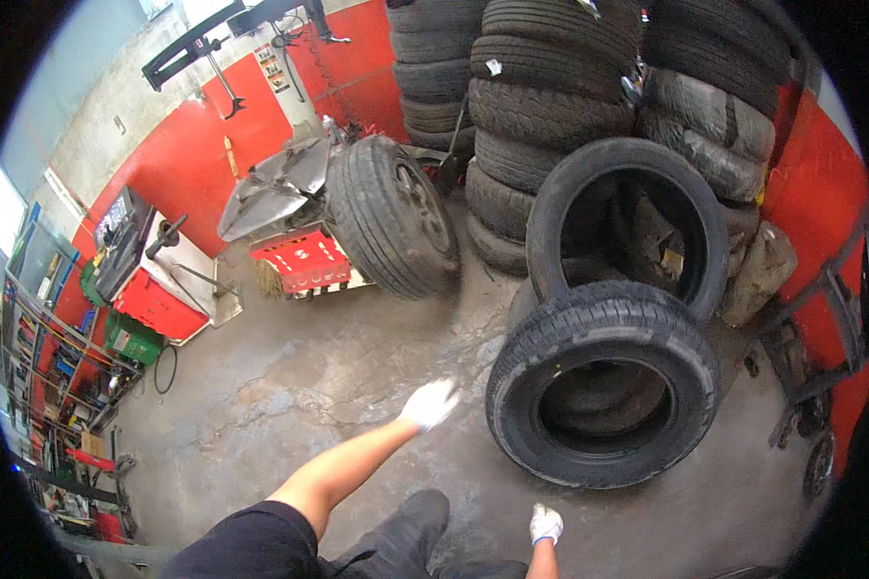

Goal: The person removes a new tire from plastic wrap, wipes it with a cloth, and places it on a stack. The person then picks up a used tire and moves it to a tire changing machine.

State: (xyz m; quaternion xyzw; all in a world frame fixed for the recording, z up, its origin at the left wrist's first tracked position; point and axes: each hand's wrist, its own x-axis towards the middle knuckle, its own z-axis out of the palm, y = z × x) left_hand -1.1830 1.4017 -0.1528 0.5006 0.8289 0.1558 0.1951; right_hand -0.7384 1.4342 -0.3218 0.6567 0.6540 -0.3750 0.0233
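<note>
My left hand (431, 404), in a white glove, reaches forward over the concrete floor with nothing in it; its fingers look apart, a little blurred. Low in the view is my right hand (546, 524), also white-gloved, near my leg, with its fingers curled and no object visible in it. Ahead of it and to the right, a black tire (510, 405) without a rim leans on other tires. Behind that, another bare tire (547, 210) stands upright. Neither hand touches a tire. A tire mounted on a wheel (376, 217) rests against the red tire changer (304, 264).
Tall stacks of tires (550, 108) rise along the back wall. At the left stand a red and white wheel balancer (163, 304), a green container (136, 339) and a metal rack (51, 376) of tools. Metal equipment (818, 340) stands by the right wall. The concrete floor (297, 391) is cracked.
</note>
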